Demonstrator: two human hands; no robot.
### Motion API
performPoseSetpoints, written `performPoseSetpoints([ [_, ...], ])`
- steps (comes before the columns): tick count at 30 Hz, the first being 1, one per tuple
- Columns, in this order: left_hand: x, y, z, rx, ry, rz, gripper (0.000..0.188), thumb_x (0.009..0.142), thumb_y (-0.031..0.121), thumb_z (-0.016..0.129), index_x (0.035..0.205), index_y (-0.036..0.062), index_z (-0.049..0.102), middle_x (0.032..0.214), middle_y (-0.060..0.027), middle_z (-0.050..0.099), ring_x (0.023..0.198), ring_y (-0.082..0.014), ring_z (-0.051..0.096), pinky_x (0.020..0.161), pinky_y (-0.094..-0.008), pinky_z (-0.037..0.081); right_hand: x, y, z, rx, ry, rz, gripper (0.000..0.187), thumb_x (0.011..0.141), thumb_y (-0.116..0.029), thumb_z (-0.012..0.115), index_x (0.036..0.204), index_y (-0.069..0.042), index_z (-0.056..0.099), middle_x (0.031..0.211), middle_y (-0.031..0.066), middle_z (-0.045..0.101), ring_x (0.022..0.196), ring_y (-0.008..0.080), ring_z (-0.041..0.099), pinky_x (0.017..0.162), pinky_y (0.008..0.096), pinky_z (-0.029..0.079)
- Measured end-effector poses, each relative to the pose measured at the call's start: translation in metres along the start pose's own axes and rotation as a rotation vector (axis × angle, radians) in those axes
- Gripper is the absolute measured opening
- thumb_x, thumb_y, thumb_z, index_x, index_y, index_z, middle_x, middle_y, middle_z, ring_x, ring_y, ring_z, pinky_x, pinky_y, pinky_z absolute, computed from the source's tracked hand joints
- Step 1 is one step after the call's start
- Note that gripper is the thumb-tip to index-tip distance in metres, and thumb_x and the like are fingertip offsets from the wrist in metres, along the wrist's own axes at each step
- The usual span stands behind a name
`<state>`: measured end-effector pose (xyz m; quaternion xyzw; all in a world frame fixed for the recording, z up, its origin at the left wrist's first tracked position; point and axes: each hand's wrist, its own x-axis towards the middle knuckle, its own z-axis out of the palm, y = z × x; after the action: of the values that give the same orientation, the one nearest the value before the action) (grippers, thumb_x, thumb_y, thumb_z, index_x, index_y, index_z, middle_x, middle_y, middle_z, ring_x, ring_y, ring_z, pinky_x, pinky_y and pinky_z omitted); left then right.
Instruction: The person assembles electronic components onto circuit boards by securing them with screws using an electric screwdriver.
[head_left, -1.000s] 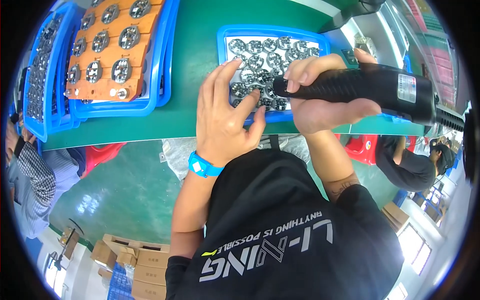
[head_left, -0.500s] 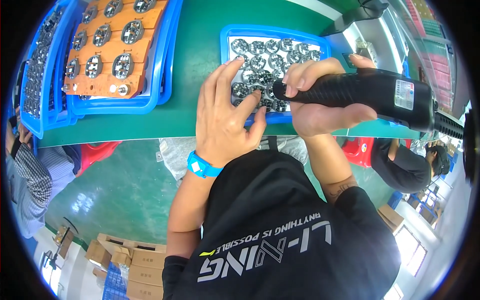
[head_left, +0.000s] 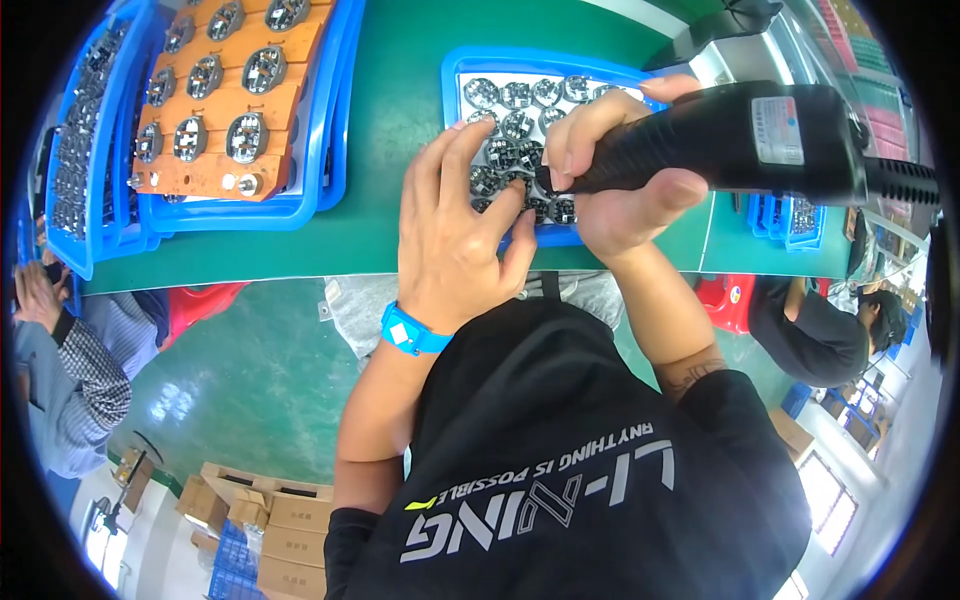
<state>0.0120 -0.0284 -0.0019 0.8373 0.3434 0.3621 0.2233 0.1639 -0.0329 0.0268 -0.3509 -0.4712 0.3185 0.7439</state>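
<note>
Round metal parts with small circuit boards [head_left: 517, 124] lie in rows on a white sheet in a blue tray [head_left: 450, 108]. My left hand [head_left: 450, 225] spreads over the tray's left side, fingers apart and fingertips resting on the parts. A blue band circles that wrist. My right hand [head_left: 615, 190] is wrapped round a black corded hand tool [head_left: 700, 135] with a ribbed grip, tilted down to the left. Its narrow end is close to the parts beside my left index finger. Fingers hide the tip and some parts.
At the left, an orange fixture board [head_left: 215, 118] with several round parts sits on a blue tray [head_left: 240, 215]. Further left stands another filled blue tray [head_left: 75, 235]. A small blue tray [head_left: 788, 225] is at the right. Other people sit on both sides. Cartons [head_left: 295, 545] stand behind.
My right hand and the tool have shifted slightly left, and the tool's rear has swung left and up. The small blue tray at the right has come into sight. My left hand has barely moved.
</note>
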Motion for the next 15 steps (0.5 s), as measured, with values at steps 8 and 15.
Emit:
performPoseSetpoints([
  [8, -0.002, 0.005, 0.0, -0.015, -0.003, 0.012, 0.023, 0.069, 0.008, 0.077, 0.092, 0.0043, 0.075, 0.133, -0.0228, 0.055, 0.121, -0.0447, 0.052, 0.101, -0.0517, 0.046, 0.023, -0.022, -0.017, -0.1, 0.109, -0.063, 0.092, 0.092, -0.075, 0.048, 0.141, 0.001, 0.03, 0.061, 0.0105, 0.058, 0.044, 0.0151, 0.053, 0.044, 0.026, 0.044],
  [15, -0.003, 0.005, -0.002, -0.042, -0.004, 0.047, 0.024, 0.073, 0.009, 0.078, 0.096, 0.0032, 0.075, 0.132, -0.0223, 0.056, 0.121, -0.0438, 0.053, 0.1, -0.0508, 0.045, 0.083, -0.099, -0.104, -0.653, 0.336, -0.33, 0.086, 0.094, -0.081, 0.026, 0.133, -0.005, 0.038, 0.062, 0.0115, 0.054, 0.048, 0.0231, 0.052, 0.053, 0.0385, 0.047],
])
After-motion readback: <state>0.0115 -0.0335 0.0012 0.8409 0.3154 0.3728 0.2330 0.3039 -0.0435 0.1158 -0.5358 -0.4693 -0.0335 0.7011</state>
